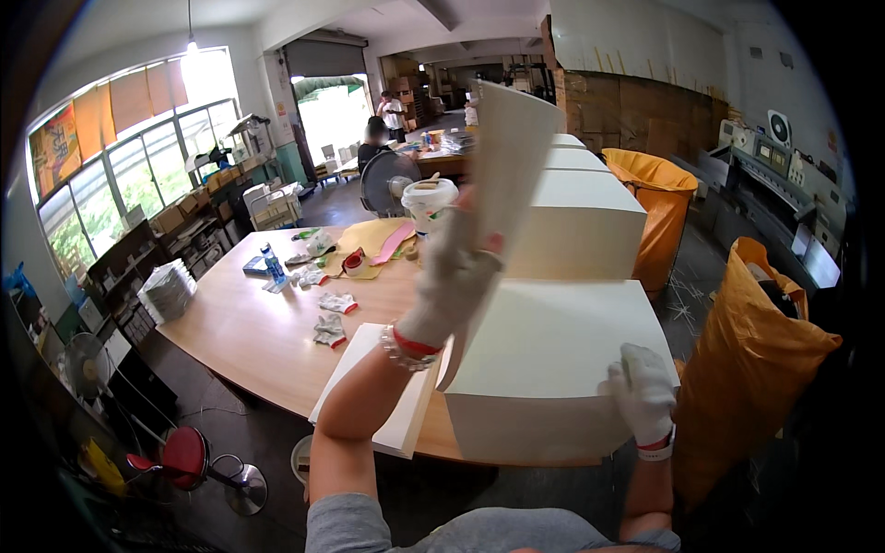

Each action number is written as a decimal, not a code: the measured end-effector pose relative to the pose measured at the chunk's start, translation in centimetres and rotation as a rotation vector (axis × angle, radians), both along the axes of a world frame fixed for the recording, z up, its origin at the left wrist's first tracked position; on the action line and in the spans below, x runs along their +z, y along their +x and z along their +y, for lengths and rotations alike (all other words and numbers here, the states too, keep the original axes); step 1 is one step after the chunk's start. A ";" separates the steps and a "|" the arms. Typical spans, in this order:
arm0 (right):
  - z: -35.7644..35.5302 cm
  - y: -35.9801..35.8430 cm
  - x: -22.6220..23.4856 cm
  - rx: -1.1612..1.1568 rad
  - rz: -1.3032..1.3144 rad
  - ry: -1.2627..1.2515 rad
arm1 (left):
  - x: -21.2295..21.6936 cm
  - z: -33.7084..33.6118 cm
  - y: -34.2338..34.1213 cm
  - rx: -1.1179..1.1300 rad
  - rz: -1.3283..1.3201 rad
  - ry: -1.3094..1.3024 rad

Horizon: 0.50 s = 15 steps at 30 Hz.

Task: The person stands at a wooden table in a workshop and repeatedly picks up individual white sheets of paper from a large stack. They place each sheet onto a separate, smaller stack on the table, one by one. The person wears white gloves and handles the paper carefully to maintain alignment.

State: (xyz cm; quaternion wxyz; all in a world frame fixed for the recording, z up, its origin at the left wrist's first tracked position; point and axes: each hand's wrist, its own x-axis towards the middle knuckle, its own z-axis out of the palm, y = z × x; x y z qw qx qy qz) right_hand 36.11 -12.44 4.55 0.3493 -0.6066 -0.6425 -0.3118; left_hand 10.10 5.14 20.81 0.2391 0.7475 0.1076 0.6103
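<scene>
White sheet (507, 166) is lifted upright over the table's (249, 341) right end, pinched in our gloved left hand (452, 276). Our right hand (643, 394) presses flat on the thick paper stack (553, 359); most sheets seem not yet taken.

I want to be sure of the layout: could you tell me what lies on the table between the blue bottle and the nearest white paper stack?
In the head view, between the blue bottle and the nearest paper stack lie two loose work gloves on the wooden table.

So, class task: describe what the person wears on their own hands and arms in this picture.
Both the left hand and the right hand wear whitish knitted work gloves with red-edged cuffs. The forearms are bare, and short grey sleeves show at the lower edge of the picture.
</scene>
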 end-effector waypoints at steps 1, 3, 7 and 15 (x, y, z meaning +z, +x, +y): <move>0.9 -0.9 0.0 -0.042 -0.189 0.066 | 0.4 0.1 -2.0 -0.023 -0.091 -0.088; 3.3 -5.8 1.5 0.243 0.043 0.013 | 0.9 0.1 -5.7 -0.057 -0.224 -0.210; 5.9 -15.8 5.7 0.552 -0.048 -0.294 | -1.8 4.2 -10.8 0.066 -0.425 -0.118; 7.4 -19.0 3.3 0.603 -0.115 -0.193 | -4.5 7.7 -14.6 -0.104 -0.797 -0.269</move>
